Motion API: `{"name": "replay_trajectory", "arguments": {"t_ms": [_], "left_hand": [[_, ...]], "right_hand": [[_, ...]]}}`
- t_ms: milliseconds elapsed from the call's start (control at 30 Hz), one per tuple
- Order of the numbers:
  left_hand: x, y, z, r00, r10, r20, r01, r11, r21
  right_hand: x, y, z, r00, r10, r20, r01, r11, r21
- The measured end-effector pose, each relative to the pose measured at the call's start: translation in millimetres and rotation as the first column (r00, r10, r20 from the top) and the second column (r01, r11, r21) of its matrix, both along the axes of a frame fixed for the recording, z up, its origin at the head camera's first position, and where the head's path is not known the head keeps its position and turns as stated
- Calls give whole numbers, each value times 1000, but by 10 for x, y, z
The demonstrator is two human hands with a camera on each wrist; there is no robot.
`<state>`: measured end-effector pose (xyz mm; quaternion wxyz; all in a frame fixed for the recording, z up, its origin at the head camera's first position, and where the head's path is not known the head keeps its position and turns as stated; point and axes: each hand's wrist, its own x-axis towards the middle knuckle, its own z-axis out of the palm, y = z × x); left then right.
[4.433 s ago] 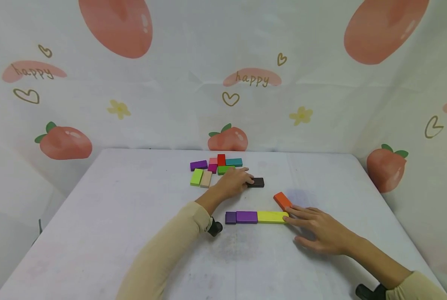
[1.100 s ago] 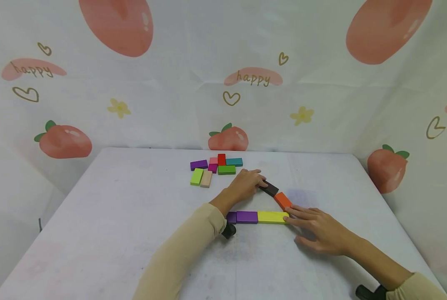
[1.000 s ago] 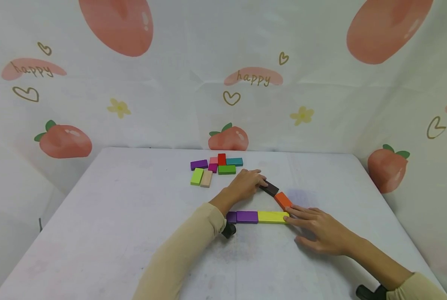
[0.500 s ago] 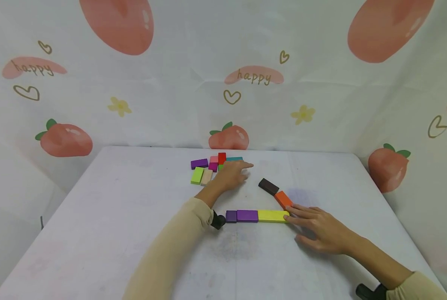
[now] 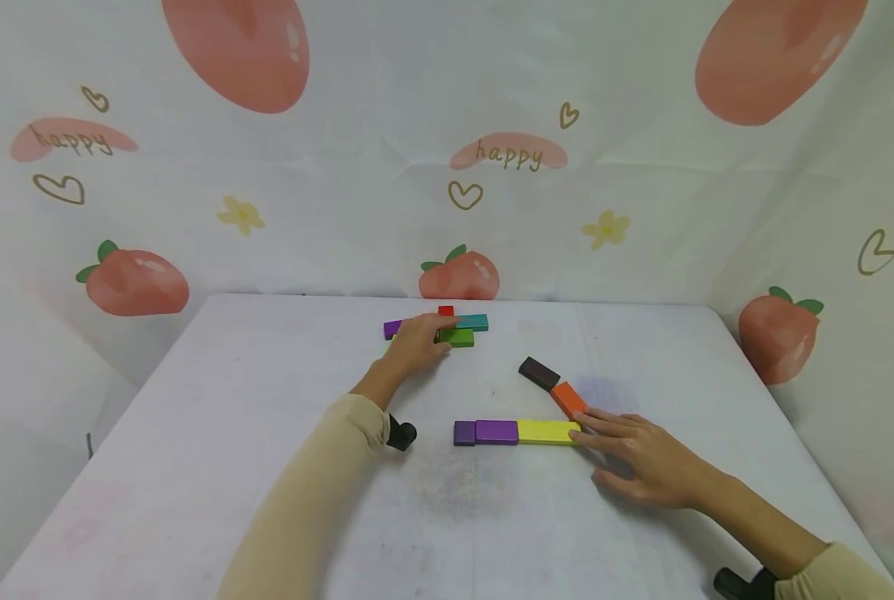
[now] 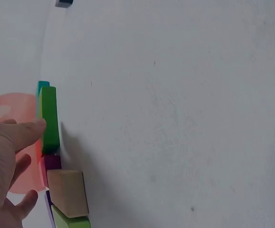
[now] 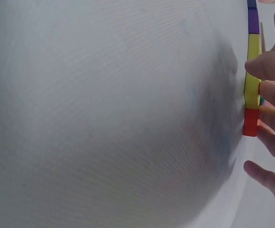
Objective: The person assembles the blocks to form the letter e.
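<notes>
My left hand (image 5: 415, 343) reaches over the cluster of blocks at the back, its fingers spread beside the green block (image 5: 457, 337); in the left wrist view the thumb overlaps the near edge of the green block (image 6: 50, 119), and contact is unclear. Behind it lie the teal block (image 5: 472, 322) and the red block (image 5: 446, 310). My right hand (image 5: 641, 458) rests with extended fingertips at the right end of the yellow block (image 5: 544, 432) and the lower end of the orange block (image 5: 568, 400). The black block (image 5: 540, 373) meets the orange one's upper end.
A purple block (image 5: 496, 432) and a small dark purple block (image 5: 464, 433) continue the row left of the yellow one. Another purple block (image 5: 392, 329) shows beside my left hand. A beige block (image 6: 67, 192) and a lime block (image 6: 71, 219) stand at the cluster's near side.
My left hand has let go of the black block, which lies slanted against the orange one, and has moved left and back to the cluster. My right hand has stayed in place.
</notes>
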<state>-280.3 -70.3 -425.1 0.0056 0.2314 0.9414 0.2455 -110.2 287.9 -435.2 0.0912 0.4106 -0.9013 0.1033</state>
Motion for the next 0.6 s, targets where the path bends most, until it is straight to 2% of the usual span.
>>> {"name": "replay_trajectory", "arguments": {"t_ms": [233,600], "left_hand": [[-25,-62,-80,1000,1,-12,0,1000,19],[-25,-56,-91,999,35,-13,-34,999,32]], "right_hand": [[8,5,-17,1000,-6,6,6,1000,1],[-3,10,-20,1000,-5,-3,5,1000,0]]}}
